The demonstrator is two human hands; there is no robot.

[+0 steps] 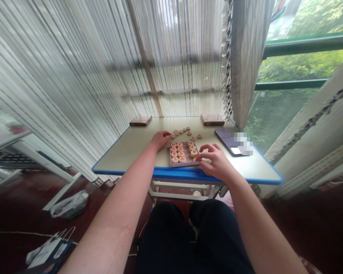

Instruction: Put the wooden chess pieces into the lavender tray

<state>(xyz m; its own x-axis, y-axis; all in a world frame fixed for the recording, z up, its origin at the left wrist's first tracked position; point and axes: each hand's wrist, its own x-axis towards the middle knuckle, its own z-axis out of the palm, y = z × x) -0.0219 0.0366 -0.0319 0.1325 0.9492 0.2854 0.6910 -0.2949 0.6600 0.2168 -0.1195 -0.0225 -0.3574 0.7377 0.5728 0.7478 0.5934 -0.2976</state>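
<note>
The left hand (161, 139) is reaching over the table (125, 152) with its fingers half bent and held close, and the fingertips are touching a piece (173, 137) just beyond the left far corner of the box (185, 164). Whether they are gripping it, I cannot tell. The right hand (215, 158) is arching over the box's near right corner, its fingers curling and spreading apart, thumb and forefinger meeting a partly hidden piece (195, 159); whether they are pinching it is not showing clearly.

The one box is lying near the table's front edge, between the hands. Eight red-marked pieces (180, 148) are filling two columns of four at its left; three more pieces (192, 148) are standing in line at its right, above the one under the right fingers. Beyond the box, some eight loose pieces (189, 133) are lying scattered, a few overlapping too closely for a sure count. Two brown cases (141, 120) are sitting along the far edge, and one tablet (227, 140) is lying right of the box. Two bags (70, 204) are resting on the floor at left.
</note>
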